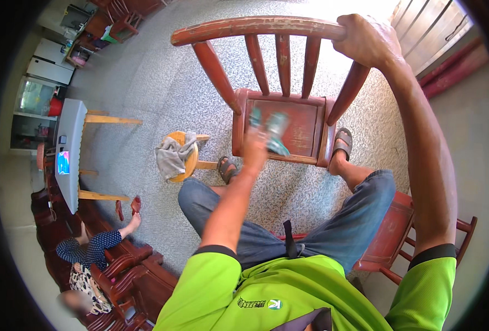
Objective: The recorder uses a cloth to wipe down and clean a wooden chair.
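Observation:
A worn red wooden chair (285, 124) stands between my feet, its slatted back toward the top of the view. My right hand (366, 41) is closed around the right end of its curved top rail (256, 25). Over the seat, my left hand (256, 149) is blurred and grips a teal-green and whitish cloth (276, 128), which lies against the seat panel. The cloth's exact shape is unclear. Paint on the rail and seat is scuffed.
A round wooden stool (192, 161) bearing a grey cloth (172, 157) is beside my left foot. Another red chair (393, 231) stands at my right. A covered table (68, 120) is farther left, near a person (91, 252) on a dark wooden bench.

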Tool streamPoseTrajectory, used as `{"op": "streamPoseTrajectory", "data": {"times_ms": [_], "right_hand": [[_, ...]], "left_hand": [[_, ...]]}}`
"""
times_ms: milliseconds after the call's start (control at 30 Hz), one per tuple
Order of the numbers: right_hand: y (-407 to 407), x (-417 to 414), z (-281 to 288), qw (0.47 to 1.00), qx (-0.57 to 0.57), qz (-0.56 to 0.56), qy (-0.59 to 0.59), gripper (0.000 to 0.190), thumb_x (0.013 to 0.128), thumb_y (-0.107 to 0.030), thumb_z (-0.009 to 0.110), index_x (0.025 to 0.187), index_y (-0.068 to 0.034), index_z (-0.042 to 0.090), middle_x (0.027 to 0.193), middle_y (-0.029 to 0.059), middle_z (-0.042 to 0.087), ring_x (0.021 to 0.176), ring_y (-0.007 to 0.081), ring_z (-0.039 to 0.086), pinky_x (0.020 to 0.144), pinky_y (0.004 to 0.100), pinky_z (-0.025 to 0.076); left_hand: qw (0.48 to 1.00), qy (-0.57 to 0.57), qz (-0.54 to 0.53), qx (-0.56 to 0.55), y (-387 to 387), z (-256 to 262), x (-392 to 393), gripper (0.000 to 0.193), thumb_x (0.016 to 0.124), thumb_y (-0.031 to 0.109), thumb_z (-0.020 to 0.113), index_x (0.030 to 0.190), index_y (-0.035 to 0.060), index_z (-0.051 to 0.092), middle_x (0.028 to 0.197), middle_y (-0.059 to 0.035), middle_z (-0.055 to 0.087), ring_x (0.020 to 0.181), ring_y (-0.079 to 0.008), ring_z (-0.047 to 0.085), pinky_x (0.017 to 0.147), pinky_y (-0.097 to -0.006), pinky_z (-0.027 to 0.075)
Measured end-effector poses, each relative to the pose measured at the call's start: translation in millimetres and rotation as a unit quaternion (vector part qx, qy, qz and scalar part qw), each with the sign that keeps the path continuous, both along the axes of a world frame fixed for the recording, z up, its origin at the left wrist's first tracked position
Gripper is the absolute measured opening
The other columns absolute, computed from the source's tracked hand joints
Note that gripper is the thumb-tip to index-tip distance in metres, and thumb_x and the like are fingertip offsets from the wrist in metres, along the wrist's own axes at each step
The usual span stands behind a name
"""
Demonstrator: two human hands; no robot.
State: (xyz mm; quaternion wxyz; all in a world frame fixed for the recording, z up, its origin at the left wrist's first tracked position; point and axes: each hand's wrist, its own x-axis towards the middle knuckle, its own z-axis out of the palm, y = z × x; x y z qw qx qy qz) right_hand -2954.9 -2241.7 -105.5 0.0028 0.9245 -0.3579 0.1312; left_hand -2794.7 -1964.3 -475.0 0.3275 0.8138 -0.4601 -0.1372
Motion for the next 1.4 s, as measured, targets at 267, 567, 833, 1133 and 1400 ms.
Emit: {"op": "streamPoseTrajectory", "data": {"times_ms": [267,567,833,1133,1400], "right_hand": [[39,-10,11,0.999,0.032,-0.004,0.013,0.025,0.078,-0.025,0.067,0.096,-0.009,0.077,0.090,0.0205,0.075,0.087,0.0384,0.073,0.081,0.0481,0.057],[69,-28,14,1.000,0.023,-0.012,0.017,0.022,0.080,-0.026,0.070,0.093,-0.009,0.072,0.086,0.0175,0.073,0.087,0.0376,0.072,0.080,0.0482,0.056],[77,-28,22,0.999,0.034,-0.023,0.025,0.020,0.082,-0.025,0.070,0.095,-0.010,0.075,0.082,0.0156,0.075,0.078,0.0331,0.074,0.074,0.0433,0.059],[69,-29,16,0.998,0.037,-0.035,0.027,0.023,0.080,-0.026,0.070,0.096,-0.010,0.073,0.085,0.0156,0.074,0.087,0.0350,0.073,0.080,0.0459,0.057],[65,-28,18,0.999,0.032,-0.033,0.023,0.022,0.080,-0.025,0.069,0.095,-0.009,0.074,0.085,0.0165,0.074,0.085,0.0350,0.073,0.079,0.0452,0.057]], "left_hand": [[0.992,-0.077,0.063,0.081,-19,-10,-78,0.076,0.085,0.012,0.062,0.157,0.0052,0.038,0.163,-0.0344,0.021,0.147,-0.0615,0.016,0.123,-0.0633,0.016],[0.965,-0.173,-0.117,0.159,-24,0,-89,0.077,0.087,0.006,0.055,0.160,0.0199,0.036,0.171,-0.0135,0.017,0.155,-0.0477,0.015,0.125,-0.0542,0.024],[1.000,-0.011,0.011,-0.002,-18,15,8,0.057,0.090,0.003,0.049,0.147,0.0019,0.046,0.160,-0.0274,0.035,0.142,-0.0418,0.043,0.114,-0.0473,0.041],[0.790,0.402,0.169,-0.431,-81,174,-10,0.057,0.090,-0.002,0.041,0.146,-0.0002,0.048,0.109,-0.0048,0.063,0.095,-0.0165,0.066,0.085,-0.0319,0.056],[0.804,0.211,0.038,-0.555,-17,319,-33,0.048,0.096,0.003,0.057,0.143,-0.0021,0.054,0.122,-0.0080,0.066,0.103,-0.0136,0.064,0.092,-0.0277,0.052]]}}
